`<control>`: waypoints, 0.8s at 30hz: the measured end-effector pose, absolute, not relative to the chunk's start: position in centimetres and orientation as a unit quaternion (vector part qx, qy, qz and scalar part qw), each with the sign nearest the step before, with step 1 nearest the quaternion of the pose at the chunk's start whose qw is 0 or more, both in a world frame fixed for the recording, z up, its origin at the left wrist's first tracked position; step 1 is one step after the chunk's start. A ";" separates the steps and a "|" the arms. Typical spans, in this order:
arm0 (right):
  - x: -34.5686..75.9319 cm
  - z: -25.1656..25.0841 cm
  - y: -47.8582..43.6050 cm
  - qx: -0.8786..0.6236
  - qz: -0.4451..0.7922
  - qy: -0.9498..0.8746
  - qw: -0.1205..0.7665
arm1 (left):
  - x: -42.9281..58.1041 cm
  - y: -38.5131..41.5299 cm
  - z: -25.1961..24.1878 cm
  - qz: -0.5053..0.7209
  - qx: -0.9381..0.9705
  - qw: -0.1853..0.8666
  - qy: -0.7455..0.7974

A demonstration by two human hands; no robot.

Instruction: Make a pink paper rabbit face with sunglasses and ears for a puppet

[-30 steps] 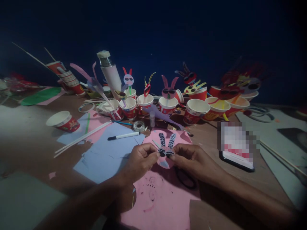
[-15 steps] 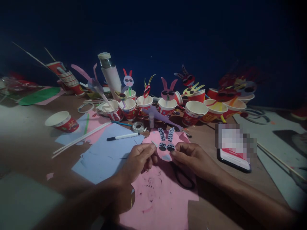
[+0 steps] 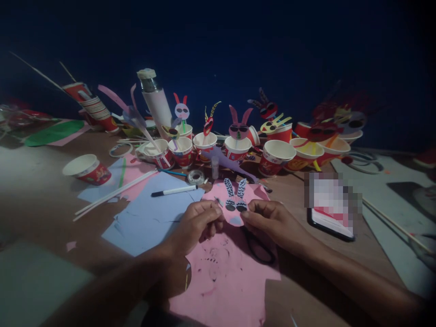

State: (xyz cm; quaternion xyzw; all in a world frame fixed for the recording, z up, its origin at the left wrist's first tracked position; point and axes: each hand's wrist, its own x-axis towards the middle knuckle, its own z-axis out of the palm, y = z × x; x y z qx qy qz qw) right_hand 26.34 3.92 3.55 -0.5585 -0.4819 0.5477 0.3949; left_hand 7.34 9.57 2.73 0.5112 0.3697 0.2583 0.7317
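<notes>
A pink paper rabbit face (image 3: 233, 219) with dark oval eyes and two white ears marked in black is held up at the middle of the table. My right hand (image 3: 267, 219) pinches its right edge between thumb and fingers. At the face's left edge is my left hand (image 3: 202, 220), its thumb and finger pressed together. A small pale sliver shows above those fingertips, too blurred to name. Under both hands lies a pink paper sheet (image 3: 231, 281) with cut edges and ink marks. Black-handled scissors (image 3: 257, 252) rest partly hidden below my right hand.
Blue paper (image 3: 143, 227) and a capped marker (image 3: 174, 191) lie left. A tape roll (image 3: 196, 177) sits ahead, before a row of paper cups (image 3: 277, 156) holding paper faces on sticks. A tall bottle (image 3: 156, 106) stands behind; a phone (image 3: 330, 229) lies right.
The view has shifted slightly. Both hands stay near the same place around the rabbit face, which has tilted a little; its bluish nose patch looks less distinct.
</notes>
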 end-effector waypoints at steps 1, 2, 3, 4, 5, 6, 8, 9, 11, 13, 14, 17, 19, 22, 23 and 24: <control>26.3 3.5 3.9 -0.556 0.546 -0.484 0.397 | 7.3 9.6 2.7 0.257 0.513 0.732 0.368; 26.3 3.6 3.9 -0.554 0.544 -0.487 0.400 | 7.3 9.6 2.6 0.254 0.517 0.731 0.366; 26.4 3.6 4.0 -0.553 0.542 -0.490 0.401 | 7.2 9.7 2.5 0.248 0.522 0.730 0.365; 26.4 3.6 4.0 -0.554 0.540 -0.491 0.401 | 7.2 9.7 2.3 0.243 0.526 0.729 0.364; 26.4 3.6 3.9 -0.555 0.540 -0.491 0.399 | 7.1 9.7 2.2 0.241 0.530 0.727 0.363; 26.4 3.6 3.9 -0.557 0.539 -0.492 0.397 | 7.1 9.7 2.1 0.239 0.531 0.727 0.364; 26.4 3.7 3.9 -0.559 0.539 -0.492 0.394 | 7.1 9.6 2.1 0.240 0.524 0.731 0.366; 26.4 3.7 3.9 -0.558 0.539 -0.492 0.394 | 7.1 9.6 2.2 0.242 0.516 0.735 0.366; 26.3 3.7 3.9 -0.560 0.539 -0.491 0.394 | 7.3 9.5 2.5 0.246 0.501 0.746 0.364; 26.3 3.7 3.8 -0.561 0.543 -0.487 0.393 | 7.5 9.5 2.8 0.252 0.492 0.749 0.366; 26.2 3.7 3.8 -0.561 0.546 -0.483 0.392 | 7.6 9.5 2.9 0.255 0.492 0.746 0.370; 26.2 3.6 3.9 -0.560 0.553 -0.474 0.394 | 7.6 9.5 2.8 0.258 0.506 0.731 0.377; 26.2 3.4 3.9 -0.558 0.554 -0.474 0.397 | 7.5 9.4 2.7 0.246 0.522 0.730 0.367; 26.3 3.3 3.8 -0.549 0.552 -0.479 0.404 | 7.3 9.4 2.4 0.210 0.558 0.722 0.351; 26.2 3.3 3.8 -0.549 0.551 -0.481 0.405 | 7.3 9.3 2.3 0.198 0.570 0.717 0.349; 26.2 3.4 3.8 -0.550 0.550 -0.482 0.404 | 7.2 9.3 2.3 0.187 0.580 0.712 0.349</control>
